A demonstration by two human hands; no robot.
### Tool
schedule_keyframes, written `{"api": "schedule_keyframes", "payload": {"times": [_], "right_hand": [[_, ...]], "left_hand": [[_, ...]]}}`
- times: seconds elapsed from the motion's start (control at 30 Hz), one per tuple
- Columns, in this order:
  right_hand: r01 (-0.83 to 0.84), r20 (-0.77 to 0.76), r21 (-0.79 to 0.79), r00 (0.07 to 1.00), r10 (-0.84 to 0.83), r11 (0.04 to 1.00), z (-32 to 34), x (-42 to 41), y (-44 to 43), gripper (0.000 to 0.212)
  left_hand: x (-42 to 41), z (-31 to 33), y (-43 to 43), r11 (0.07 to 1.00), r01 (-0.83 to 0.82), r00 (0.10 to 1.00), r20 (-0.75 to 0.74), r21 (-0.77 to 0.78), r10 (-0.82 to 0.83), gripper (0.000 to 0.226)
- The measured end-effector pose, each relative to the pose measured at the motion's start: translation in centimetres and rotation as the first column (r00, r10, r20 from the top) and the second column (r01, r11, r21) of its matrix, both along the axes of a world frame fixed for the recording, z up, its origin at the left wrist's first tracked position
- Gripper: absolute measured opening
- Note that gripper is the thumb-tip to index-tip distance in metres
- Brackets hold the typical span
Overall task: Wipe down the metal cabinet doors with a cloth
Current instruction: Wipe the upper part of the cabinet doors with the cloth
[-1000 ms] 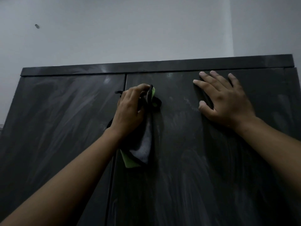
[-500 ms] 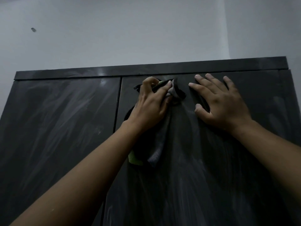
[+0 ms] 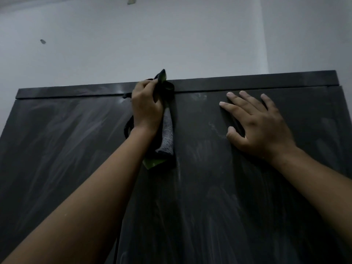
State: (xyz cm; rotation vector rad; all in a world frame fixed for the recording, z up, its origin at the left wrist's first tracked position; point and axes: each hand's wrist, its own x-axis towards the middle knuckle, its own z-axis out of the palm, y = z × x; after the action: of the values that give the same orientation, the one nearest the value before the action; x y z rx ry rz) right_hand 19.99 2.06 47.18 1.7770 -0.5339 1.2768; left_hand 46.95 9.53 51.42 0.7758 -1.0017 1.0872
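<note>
Up at the dark top rail (image 3: 247,82), the left hand (image 3: 146,107) is gripping a bunched cloth (image 3: 167,134). Its fingers are curling round the wad and pressing it against the line where the rail is meeting the right door (image 3: 219,187), just beside the seam dividing that door from the left door (image 3: 57,149). A corner of the cloth is poking above the rail, while its loose grey tail, with a green edge showing at the bottom, is hanging down the door beside the wrist. Bunching it this way is probably giving a firm pad for working into the narrow groove under the rail. The right hand (image 3: 261,126) is lying flat on the same door, well to the right of the cloth, with fingers straight and spread, holding nothing. It is likely bracing the thin metal panel against flexing or rattling under the rubbing, and steadying the person during a high reach. Pale smears are streaking both doors, so much of the wiping is, by my judgement, waiting to be done. Beyond the rail a plain pale wall (image 3: 171,35) is rising.
</note>
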Motion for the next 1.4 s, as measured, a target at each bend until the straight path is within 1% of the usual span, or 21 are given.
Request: {"api": "schedule_keyframes", "payload": {"times": [0.07, 0.13, 0.2, 0.3, 0.37, 0.47, 0.53, 0.57, 0.63, 0.7, 0.73, 0.77, 0.8, 0.87, 0.97, 1.13, 1.3, 1.4], "right_hand": [[0.002, 0.003, -0.004, 1.0, -0.002, 1.0, 0.0, 0.0, 0.0, 0.07], [0.001, 0.011, -0.005, 1.0, 0.0, 1.0, -0.1, 0.1, 0.0, 0.07], [-0.001, 0.012, -0.002, 1.0, 0.001, 1.0, -0.1, 0.1, 0.0, 0.07], [0.004, 0.008, 0.007, 1.0, -0.004, 1.0, -0.1, 0.1, 0.0, 0.07], [0.001, 0.01, 0.009, 1.0, -0.001, 1.0, -0.1, 0.1, 0.0, 0.069], [-0.006, 0.023, 0.011, 1.0, 0.006, 1.0, -0.2, 0.0, 0.0, 0.069], [-0.012, 0.03, 0.014, 0.999, 0.011, 1.0, -0.2, 0.1, 0.1, 0.068], [-0.014, 0.028, 0.012, 1.0, 0.014, 1.0, -0.2, 0.2, 0.1, 0.068], [-0.019, 0.022, 0.008, 1.0, 0.018, 1.0, -0.2, 0.2, 0.1, 0.068], [-0.027, 0.024, 0.012, 0.999, 0.027, 1.0, -0.2, 0.2, 0.1, 0.068], [-0.031, 0.027, 0.013, 0.999, 0.031, 0.999, -0.2, 0.2, 0.1, 0.068], [-0.036, 0.03, 0.011, 0.999, 0.036, 0.999, -0.2, 0.2, 0.1, 0.068], [-0.043, 0.035, 0.007, 0.998, 0.043, 0.999, -0.2, 0.3, 0.0, 0.067], [-0.061, 0.052, -0.011, 0.997, 0.061, 0.998, -0.1, 0.3, -0.2, 0.066], [-0.111, 0.106, -0.039, 0.988, 0.114, 0.993, 0.0, 0.2, -0.3, 0.063], [-0.159, 0.154, -0.019, 0.975, 0.16, 0.987, 0.2, -0.1, -0.2, 0.06], [-0.142, 0.151, -0.023, 0.978, 0.144, 0.99, 0.0, -0.1, -0.1, 0.062], [-0.144, 0.147, -0.022, 0.978, 0.146, 0.989, -0.1, -0.1, 0.0, 0.062]], "left_hand": [[-0.9, -0.4, -0.5, 0.998, -0.057, 0.986, 0.161, 0.013, 0.054, 0.036], [-1.7, -0.9, -0.7, 0.995, -0.092, 0.956, 0.282, 0.034, 0.079, 0.034], [-2.2, -1.8, -0.7, 0.991, -0.108, 0.921, 0.384, 0.079, 0.07, 0.033], [-2.2, -3.5, -0.5, 0.974, -0.164, 0.832, 0.552, 0.157, 0.051, 0.026], [-1.7, -4.7, -0.3, 0.962, -0.187, 0.791, 0.611, 0.199, 0.027, 0.024], [-1.3, -5.7, 0.2, 0.951, -0.188, 0.783, 0.622, 0.246, -0.006, 0.027], [-1.0, -4.8, 0.8, 0.941, -0.227, 0.778, 0.628, 0.252, 0.02, 0.027], [-1.0, -4.0, 0.9, 0.942, -0.24, 0.79, 0.611, 0.237, 0.047, 0.027], [-1.1, -1.9, 1.2, 0.965, -0.19, 0.86, 0.505, 0.183, 0.074, 0.032], [-1.5, 0.0, 1.4, 0.989, -0.069, 0.947, 0.321, 0.133, 0.023, 0.038], [-1.7, 0.7, 1.3, 0.992, -0.022, 0.97, 0.244, 0.122, -0.008, 0.037], [-2.1, 1.2, 1.0, 0.992, -0.004, 0.979, 0.203, 0.125, -0.022, 0.037], [-2.6, 1.5, 0.5, 0.991, -0.012, 0.98, 0.199, 0.132, -0.015, 0.037], [-3.7, 1.2, -0.5, 0.989, -0.057, 0.963, 0.267, 0.135, 0.019, 0.034], [-5.1, -0.4, -1.7, 0.983, -0.088, 0.908, 0.42, 0.158, 0.014, 0.029], [-5.4, -3.5, -1.4, 0.962, -0.142, 0.838, 0.546, 0.234, -0.009, 0.03], [-4.0, -7.6, -0.7, 0.92, -0.216, 0.729, 0.681, 0.328, -0.071, 0.034], [-2.8, -10.2, -0.1, 0.899, -0.27, 0.645, 0.758, 0.344, -0.096, 0.037]]}}
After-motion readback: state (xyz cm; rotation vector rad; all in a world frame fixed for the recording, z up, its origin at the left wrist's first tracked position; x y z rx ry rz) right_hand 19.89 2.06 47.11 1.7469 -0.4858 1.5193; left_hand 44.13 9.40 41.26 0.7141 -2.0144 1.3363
